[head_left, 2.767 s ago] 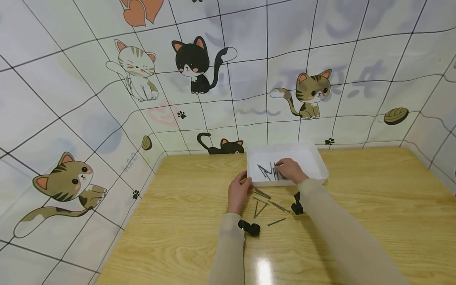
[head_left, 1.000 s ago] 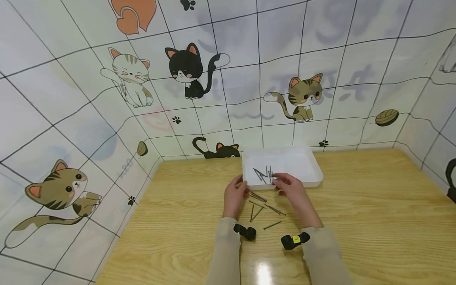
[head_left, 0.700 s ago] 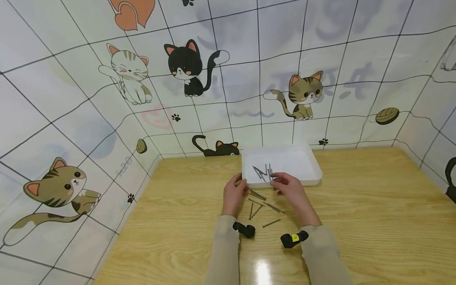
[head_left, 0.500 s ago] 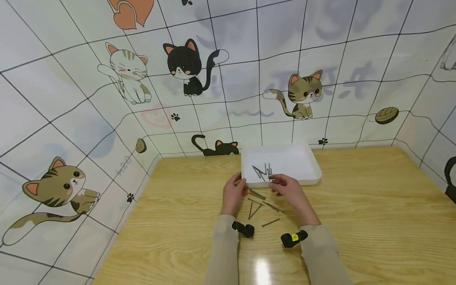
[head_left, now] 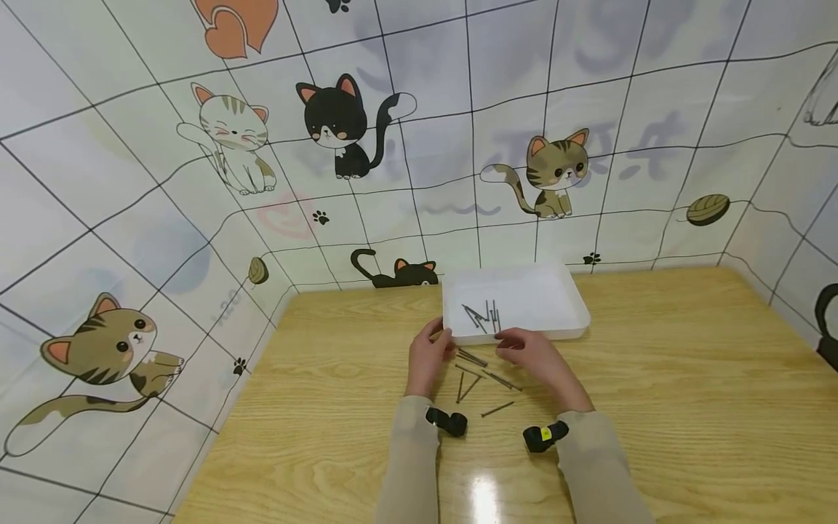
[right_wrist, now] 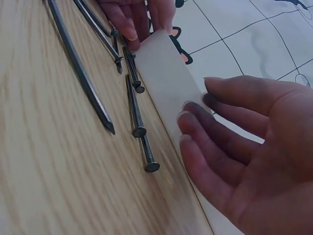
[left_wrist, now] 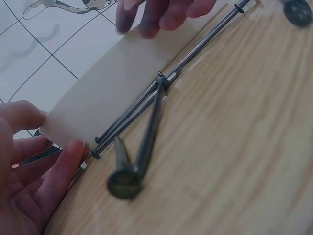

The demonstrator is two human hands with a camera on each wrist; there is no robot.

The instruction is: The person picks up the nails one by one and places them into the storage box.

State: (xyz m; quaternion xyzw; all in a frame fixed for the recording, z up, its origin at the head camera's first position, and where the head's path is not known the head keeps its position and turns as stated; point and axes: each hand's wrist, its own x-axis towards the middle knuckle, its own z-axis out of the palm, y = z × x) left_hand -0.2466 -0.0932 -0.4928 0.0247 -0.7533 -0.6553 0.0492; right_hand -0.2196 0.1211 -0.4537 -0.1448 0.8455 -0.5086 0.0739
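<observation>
The nails are split between two places, so I'd judge this work to be somewhere around the middle. One batch of thin grey metal nails (head_left: 495, 316) lies inside the white, shallow, rectangular tray (head_left: 537, 298), gathered toward its left end; a few run side by side, while the others cross in a zigzag. Another batch is out on the pale yellow wood-grain table (head_left: 340, 407), in front of the tray: a close bundle of long grey nails (head_left: 473, 357) near its front wall, a slanting pair of flat-headed nails (head_left: 503, 380) farther right, some at angles between, and one lone grey nail (head_left: 497, 409) nearest the person. Going by that, the batch in the tray looks like the part that's done, and these loose ones the part left over. The left hand (head_left: 428, 358) has the tray's near left corner gripped between thumb and fingers. The right hand (head_left: 540, 356) is at the front rim, its fingers loosely bent, and I see no nail in it; whether the fingertips touch the tray, I can't tell. None of the nails on the table appears to be in either hand's hold.
</observation>
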